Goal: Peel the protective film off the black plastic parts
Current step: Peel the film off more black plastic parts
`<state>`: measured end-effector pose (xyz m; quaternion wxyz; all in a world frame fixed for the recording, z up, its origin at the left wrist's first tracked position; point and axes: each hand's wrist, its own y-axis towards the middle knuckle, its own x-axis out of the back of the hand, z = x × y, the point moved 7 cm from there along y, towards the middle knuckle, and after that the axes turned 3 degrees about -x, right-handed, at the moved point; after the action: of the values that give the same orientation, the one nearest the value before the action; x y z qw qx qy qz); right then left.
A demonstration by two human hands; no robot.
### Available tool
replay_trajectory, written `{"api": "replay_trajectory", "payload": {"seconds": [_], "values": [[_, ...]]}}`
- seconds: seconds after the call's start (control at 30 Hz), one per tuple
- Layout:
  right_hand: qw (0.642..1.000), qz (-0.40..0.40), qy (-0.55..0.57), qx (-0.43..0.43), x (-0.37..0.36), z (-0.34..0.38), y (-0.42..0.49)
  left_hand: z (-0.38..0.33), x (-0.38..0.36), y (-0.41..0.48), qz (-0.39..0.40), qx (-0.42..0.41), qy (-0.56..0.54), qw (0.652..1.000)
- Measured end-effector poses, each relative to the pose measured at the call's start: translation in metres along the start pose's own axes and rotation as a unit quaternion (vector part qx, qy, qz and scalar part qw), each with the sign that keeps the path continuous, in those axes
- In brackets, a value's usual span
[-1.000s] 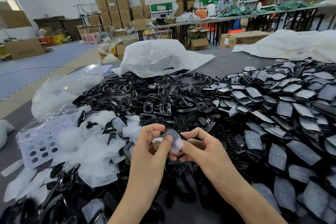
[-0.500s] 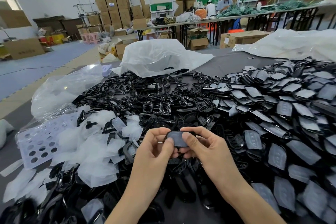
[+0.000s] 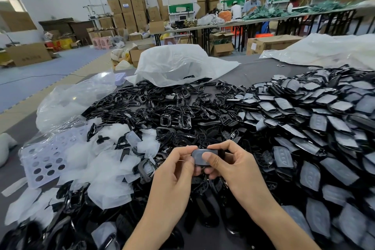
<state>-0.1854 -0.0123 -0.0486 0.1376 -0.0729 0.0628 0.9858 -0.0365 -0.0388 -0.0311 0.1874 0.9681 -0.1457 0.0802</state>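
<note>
A small black plastic part (image 3: 199,156) is held between both hands above the pile. My left hand (image 3: 174,170) pinches its left edge with thumb and fingers. My right hand (image 3: 231,165) grips its right side, thumb pressed on the face. Whether film still covers its face is hard to tell. Film-covered black parts (image 3: 316,128) lie heaped on the right. Bare glossy black frames (image 3: 162,111) are piled in the middle. Peeled white film pieces (image 3: 101,160) are heaped on the left.
A white plastic bag (image 3: 178,65) lies at the far side of the grey table (image 3: 255,73). A clear bag (image 3: 73,99) and a lilac perforated tray (image 3: 44,160) lie left. Another white sheet (image 3: 328,50) lies far right. People work at distant tables among cardboard boxes.
One second ago a loose flap of film stood up between my fingers. Now both hands hold the part flat, slightly higher, with my right thumb on its face.
</note>
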Motion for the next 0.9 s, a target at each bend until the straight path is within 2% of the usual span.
{"api": "replay_trajectory", "payload": {"seconds": [0.33, 0.63, 0.9], "values": [[0.998, 0.035, -0.047, -0.003, -0.0041, 0.0000, -0.0022, 0.0039, -0.0007, 0.0040, 0.010, 0.038, -0.012, 0.999], [1.000, 0.019, 0.001, -0.011, -0.0044, 0.0032, -0.0016, -0.0004, 0.0003, 0.0011, -0.017, 0.009, -0.013, 1.000], [0.999, 0.025, 0.040, -0.009, -0.0071, 0.0037, -0.0021, 0.0033, -0.0031, 0.0009, 0.003, 0.019, -0.017, 1.000]]}}
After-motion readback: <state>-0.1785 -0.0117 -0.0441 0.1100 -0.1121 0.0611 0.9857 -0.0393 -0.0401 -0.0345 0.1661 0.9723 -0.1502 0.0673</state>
